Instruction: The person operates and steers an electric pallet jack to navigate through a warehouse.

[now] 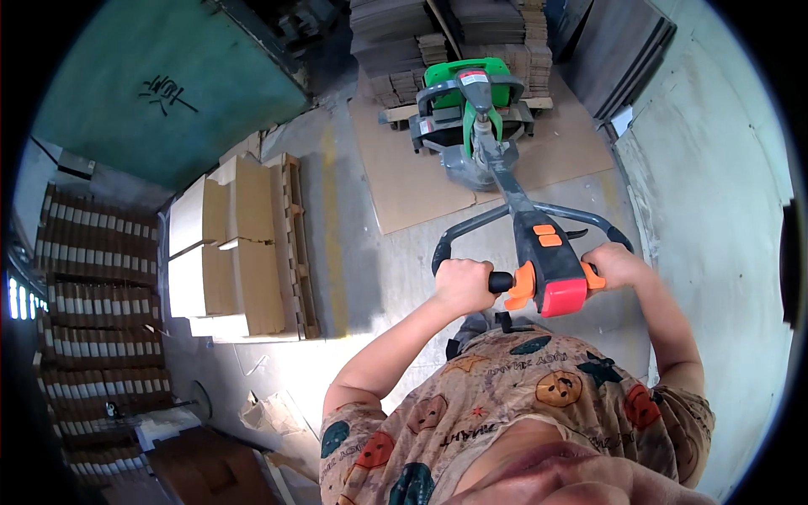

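Note:
My left hand (pixel 465 284) is wrapped round the left black grip of a pallet truck's tiller handle (pixel 539 244). On its other side, my right hand (pixel 617 264) is closed round the right grip, its fingers partly hidden. Orange thumb levers (pixel 522 284) sit beside the grips, with orange buttons above and a red end button (pixel 564 297) facing me. From the handle, a dark shaft (pixel 510 187) runs forward to the green and grey pallet truck body (pixel 461 122). Stacked flat cardboard (pixel 391 50) on a wooden pallet stands just beyond it.
A pallet (pixel 296 252) of cardboard stacks (pixel 227 244) stands to the left, beside a faded yellow floor line (pixel 334 227). Brown sheet board (pixel 421 198) covers the floor ahead. Dark panels (pixel 619 55) lean at right near a pale wall (pixel 715 194). Banded stacks (pixel 105 295) line the far left.

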`<action>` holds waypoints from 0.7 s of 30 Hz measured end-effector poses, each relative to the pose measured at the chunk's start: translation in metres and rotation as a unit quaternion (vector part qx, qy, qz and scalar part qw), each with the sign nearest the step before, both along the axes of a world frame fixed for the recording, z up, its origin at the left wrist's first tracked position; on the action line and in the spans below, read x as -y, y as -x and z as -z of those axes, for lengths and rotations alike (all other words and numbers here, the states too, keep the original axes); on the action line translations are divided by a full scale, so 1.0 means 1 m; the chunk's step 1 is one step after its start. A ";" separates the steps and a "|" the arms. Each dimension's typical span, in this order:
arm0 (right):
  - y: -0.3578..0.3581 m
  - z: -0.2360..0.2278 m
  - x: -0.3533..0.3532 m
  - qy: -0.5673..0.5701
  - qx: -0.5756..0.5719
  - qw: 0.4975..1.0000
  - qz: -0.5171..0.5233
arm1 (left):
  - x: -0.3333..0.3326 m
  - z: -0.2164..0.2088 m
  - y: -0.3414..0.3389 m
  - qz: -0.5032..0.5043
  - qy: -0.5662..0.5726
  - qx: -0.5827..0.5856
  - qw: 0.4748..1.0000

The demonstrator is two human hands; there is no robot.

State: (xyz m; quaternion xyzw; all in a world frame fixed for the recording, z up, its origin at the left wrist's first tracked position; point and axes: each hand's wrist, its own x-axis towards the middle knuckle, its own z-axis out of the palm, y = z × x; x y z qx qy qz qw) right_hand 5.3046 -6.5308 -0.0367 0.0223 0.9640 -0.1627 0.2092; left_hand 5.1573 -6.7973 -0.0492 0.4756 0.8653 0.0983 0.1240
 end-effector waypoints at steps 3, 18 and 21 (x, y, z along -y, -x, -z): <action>-0.037 -0.004 0.027 0.007 0.004 1.000 -0.014 | 0.028 0.000 -0.039 -0.006 0.004 -0.010 1.000; -0.238 0.025 0.143 0.005 -0.023 0.998 -0.059 | 0.154 0.019 -0.248 -0.014 0.000 -0.025 1.000; -0.267 0.032 0.169 0.011 -0.015 0.998 -0.053 | 0.176 0.034 -0.278 -0.023 -0.002 -0.015 1.000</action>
